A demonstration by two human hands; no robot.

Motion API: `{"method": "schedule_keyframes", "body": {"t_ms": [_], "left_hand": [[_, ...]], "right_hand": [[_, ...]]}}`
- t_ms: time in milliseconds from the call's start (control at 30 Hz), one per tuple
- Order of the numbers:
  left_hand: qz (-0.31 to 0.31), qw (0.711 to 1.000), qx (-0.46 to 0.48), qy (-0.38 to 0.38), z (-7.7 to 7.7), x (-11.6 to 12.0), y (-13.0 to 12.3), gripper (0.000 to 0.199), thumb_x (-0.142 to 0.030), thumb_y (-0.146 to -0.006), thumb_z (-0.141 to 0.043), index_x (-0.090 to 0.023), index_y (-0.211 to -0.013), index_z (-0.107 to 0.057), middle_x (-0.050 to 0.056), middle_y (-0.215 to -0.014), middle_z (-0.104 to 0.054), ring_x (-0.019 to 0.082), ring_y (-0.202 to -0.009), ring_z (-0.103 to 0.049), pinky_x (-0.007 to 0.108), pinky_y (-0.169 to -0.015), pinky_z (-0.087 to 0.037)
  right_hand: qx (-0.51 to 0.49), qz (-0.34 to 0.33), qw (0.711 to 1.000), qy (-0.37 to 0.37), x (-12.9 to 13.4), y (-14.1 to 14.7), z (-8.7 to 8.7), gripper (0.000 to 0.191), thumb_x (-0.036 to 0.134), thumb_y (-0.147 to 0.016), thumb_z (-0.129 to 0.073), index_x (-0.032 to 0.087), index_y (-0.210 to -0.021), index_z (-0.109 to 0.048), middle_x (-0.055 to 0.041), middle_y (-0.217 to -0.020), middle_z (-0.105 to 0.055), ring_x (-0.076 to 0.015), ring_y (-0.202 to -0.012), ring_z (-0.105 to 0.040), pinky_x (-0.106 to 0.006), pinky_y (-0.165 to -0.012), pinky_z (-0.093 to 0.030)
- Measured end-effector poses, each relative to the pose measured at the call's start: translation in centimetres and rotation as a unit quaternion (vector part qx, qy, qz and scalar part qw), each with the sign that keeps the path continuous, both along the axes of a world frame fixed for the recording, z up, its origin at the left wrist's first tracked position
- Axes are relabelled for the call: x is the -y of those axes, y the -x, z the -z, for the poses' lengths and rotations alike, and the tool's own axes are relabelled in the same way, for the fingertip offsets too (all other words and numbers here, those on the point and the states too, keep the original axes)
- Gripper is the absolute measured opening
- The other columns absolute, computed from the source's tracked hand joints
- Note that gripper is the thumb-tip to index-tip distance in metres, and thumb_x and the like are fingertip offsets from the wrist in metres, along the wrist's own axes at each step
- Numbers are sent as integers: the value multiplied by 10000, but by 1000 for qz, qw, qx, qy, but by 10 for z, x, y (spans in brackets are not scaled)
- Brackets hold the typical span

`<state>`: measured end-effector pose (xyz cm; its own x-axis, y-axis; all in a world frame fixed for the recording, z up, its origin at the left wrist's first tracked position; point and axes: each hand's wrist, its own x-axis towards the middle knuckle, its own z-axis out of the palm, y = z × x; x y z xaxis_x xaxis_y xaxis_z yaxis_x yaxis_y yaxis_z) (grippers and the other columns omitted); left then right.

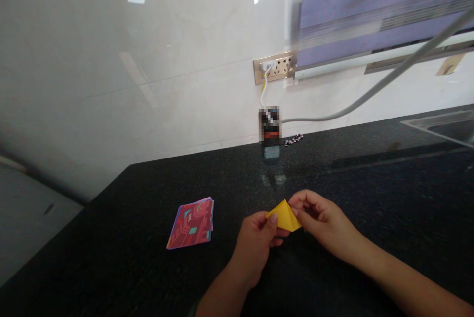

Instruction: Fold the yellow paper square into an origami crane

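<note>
A small piece of folded yellow paper [284,217] is held between my two hands above the dark countertop. My left hand [258,240] grips its left side, thumb on top and fingers underneath. The thumb and fingers of my right hand [326,220] pinch its right edge. The paper has a pointed top and a visible crease toward its lower right corner. To the left of my hands lies a stack of colored sheets [191,224], with a red patterned one on top.
The black countertop [140,213] meets a pale tiled wall. Against the wall stands a small blurred-out object [270,127] with a beaded string [294,139] beside it. A wall socket [274,67] holds a white plug and cable. A grey cable [355,107] runs to the upper right.
</note>
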<state>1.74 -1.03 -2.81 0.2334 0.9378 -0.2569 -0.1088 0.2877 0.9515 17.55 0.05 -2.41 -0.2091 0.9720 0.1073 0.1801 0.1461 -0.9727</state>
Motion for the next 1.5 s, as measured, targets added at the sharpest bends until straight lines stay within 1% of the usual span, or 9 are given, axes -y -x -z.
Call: {"method": "schedule_keyframes", "body": {"t_ms": [100,267,367,533,633,800,1033,1200,1500], "left_hand": [[2,1000,-15,-3,-2,0,-1,284,-344,-737,-555,-106,-880,-612,89,-838,-636,164,-764,-597,227,-603,-427],[10,1000,-13,-7,-5,1,-2,228,-217,-674,-627,-111,-875,-609,76,-823,-642,163,-791,-597,209,-601,-428],[9,999,-36,-3,-7,1,-3,221,-207,-682,-608,-96,-873,-608,68,-773,-636,139,-693,-602,193,-541,-413],[11,997,-76,-31,-2,1,-3,195,-249,-695,-581,-83,-792,-614,11,-570,-572,89,-459,-535,177,-417,-342],[3,996,-83,-41,-1,1,-3,175,-253,-705,-565,-90,-746,-615,-5,-495,-545,79,-418,-500,181,-419,-341],[-14,997,-57,-45,-4,1,-5,191,-267,-688,-578,-109,-788,-616,-3,-528,-569,74,-391,-484,181,-393,-309],[-41,997,-51,-39,-6,0,-5,198,-262,-709,-546,-101,-811,-598,-10,-507,-547,60,-379,-441,173,-386,-278],[-20,998,-28,-59,-4,0,-3,204,-291,-690,-579,-110,-784,-602,-15,-538,-538,59,-397,-432,181,-395,-279],[-14,995,-73,-62,-6,3,-4,163,-288,-718,-551,-129,-681,-560,-30,-444,-499,69,-390,-409,182,-407,-282]], "right_hand": [[45,6,998,-38,0,-1,-3,85,207,-787,-475,178,-772,-553,3,-681,-551,-113,-609,-496,-220,-555,-400],[66,-51,992,-91,1,-3,-11,97,218,-790,-505,178,-775,-592,-28,-792,-576,-139,-725,-534,-246,-651,-426],[85,-58,987,-125,0,-3,-8,63,178,-755,-558,169,-707,-598,-38,-811,-556,-152,-768,-531,-261,-690,-428],[63,-36,991,-115,0,-1,-2,112,178,-781,-534,182,-721,-628,-33,-807,-530,-148,-771,-530,-272,-698,-439],[49,-32,991,-121,1,0,-2,92,192,-762,-562,210,-761,-651,-36,-869,-514,-162,-830,-524,-285,-721,-446],[36,-63,983,-170,4,-1,-5,178,146,-747,-565,265,-832,-667,-40,-1053,-453,-171,-917,-507,-311,-786,-440],[108,-75,960,-247,5,-4,-9,279,106,-757,-528,310,-890,-664,-29,-1141,-414,-191,-1026,-442,-327,-845,-402],[81,-65,972,-209,4,-3,-6,225,189,-791,-517,310,-918,-658,-38,-1052,-476,-183,-977,-480,-315,-818,-420],[33,-31,995,-87,2,1,-6,205,301,-813,-492,227,-758,-675,-41,-913,-528,-174,-871,-520,-302,-783,-429]]}}
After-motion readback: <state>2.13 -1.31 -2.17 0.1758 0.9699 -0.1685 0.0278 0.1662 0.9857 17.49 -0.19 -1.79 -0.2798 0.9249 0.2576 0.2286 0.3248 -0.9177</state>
